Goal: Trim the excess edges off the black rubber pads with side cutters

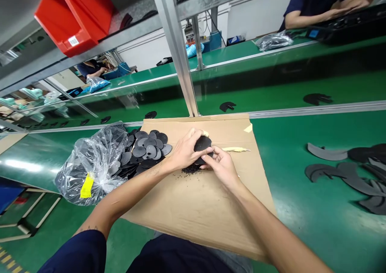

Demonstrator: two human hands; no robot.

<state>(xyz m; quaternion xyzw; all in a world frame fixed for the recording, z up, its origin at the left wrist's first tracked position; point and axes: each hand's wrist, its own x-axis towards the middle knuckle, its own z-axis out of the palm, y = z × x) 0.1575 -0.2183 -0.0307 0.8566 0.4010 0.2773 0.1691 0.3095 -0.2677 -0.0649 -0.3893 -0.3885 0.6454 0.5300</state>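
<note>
My left hand (188,148) grips a round black disc (202,143), with the thumb lying across its face. Closed at the disc's lower right edge is my right hand (221,166), its thumb and fingers pinching there; whether a small piece sits between them is hidden. Both hands are above a cardboard sheet (193,208). Below them lies a small heap of tiny black pieces (191,169), some scattered toward me. A pile of similar black discs (149,146) rests left of my left hand. Right of the hands lies a thin yellow-handled tool (235,149).
A clear plastic bag (93,168) with dark contents stands left of the pile. Curved black parts (346,170) lie on the green table at right. Beyond a metal post (177,52), notched discs (227,106) sit on a green belt. A red bin (74,19) hangs overhead; co-workers sit opposite.
</note>
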